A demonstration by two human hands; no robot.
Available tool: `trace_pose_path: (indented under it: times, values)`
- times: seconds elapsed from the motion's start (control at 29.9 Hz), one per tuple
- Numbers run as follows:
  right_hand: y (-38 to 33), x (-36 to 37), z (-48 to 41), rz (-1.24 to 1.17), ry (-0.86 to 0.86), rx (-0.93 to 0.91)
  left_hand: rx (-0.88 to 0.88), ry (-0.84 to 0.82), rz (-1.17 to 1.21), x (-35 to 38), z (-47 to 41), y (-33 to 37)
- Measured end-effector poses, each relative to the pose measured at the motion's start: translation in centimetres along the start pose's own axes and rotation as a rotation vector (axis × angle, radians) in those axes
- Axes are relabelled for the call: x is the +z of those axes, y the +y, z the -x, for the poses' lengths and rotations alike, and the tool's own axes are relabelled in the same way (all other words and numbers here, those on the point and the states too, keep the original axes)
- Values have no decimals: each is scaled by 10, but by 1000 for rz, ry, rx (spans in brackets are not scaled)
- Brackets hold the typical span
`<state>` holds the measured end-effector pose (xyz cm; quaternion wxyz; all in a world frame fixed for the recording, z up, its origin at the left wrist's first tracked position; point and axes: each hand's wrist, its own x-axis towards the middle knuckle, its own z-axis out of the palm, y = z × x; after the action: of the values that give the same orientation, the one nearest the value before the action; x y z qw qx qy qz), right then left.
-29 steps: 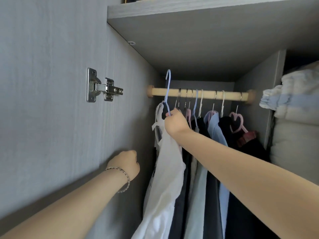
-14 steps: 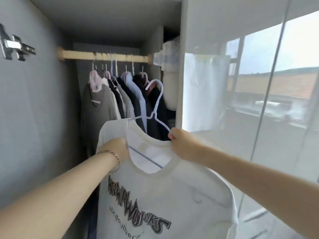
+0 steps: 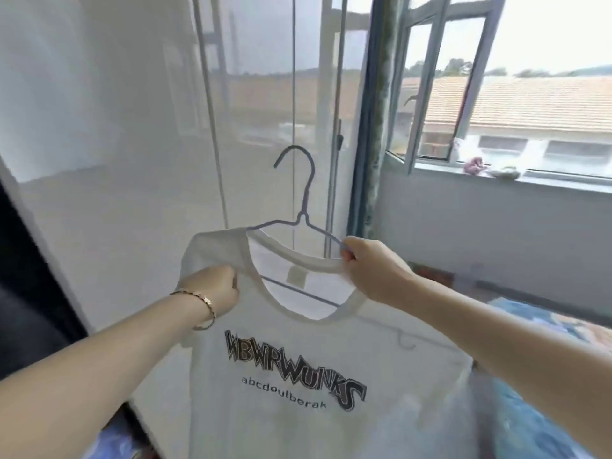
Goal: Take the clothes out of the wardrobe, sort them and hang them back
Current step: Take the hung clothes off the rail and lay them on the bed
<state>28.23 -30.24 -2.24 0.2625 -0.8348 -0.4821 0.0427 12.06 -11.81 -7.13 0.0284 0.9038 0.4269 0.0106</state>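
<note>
A white T-shirt (image 3: 298, 385) with black lettering on its chest hangs on a thin blue wire hanger (image 3: 298, 200) in front of me. My left hand (image 3: 215, 289), a bracelet on its wrist, grips the shirt's left shoulder. My right hand (image 3: 371, 270) pinches the right side of the collar together with the hanger's arm. The hanger's hook points up, free of any rail. The wardrobe's rail and the other clothes are out of view.
A glossy white wardrobe door (image 3: 116, 144) stands behind the shirt at the left. An open window (image 3: 437, 94) with a sill (image 3: 513, 180) is at the right. Blue patterned bedding (image 3: 546, 332) lies below at the right.
I lifted the hanger off the rail and turned right, away from the wardrobe. My left hand took hold of the shirt's shoulder. The shirt is now held out toward the window.
</note>
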Motion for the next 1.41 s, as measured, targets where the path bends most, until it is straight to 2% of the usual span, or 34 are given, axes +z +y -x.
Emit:
trace_pose_path:
  times: [0.2, 0.44, 0.74, 0.94, 1.07, 1.17, 1.31, 1.41]
  values:
    - [126, -41, 99, 70, 99, 240, 244, -145, 51, 74, -2, 135]
    - [183, -62, 202, 111, 205, 475, 501, -204, 69, 128, 27, 263]
    - [164, -73, 313, 186, 468, 865, 971, -301, 40, 171, 60, 358]
    - [113, -77, 386, 160, 626, 1128, 1227, -379, -53, 180, 122, 395]
    - [86, -103, 446, 205, 718, 1229, 1388, -409, -70, 184, 169, 422]
    - [80, -116, 498, 151, 757, 1309, 1479, -451, -99, 195, 203, 436]
    - [86, -114, 571, 22, 894, 1370, 1568, -472, -139, 210, 247, 448]
    - [111, -101, 626, 93, 920, 1466, 1586, -476, -203, 223, 274, 463]
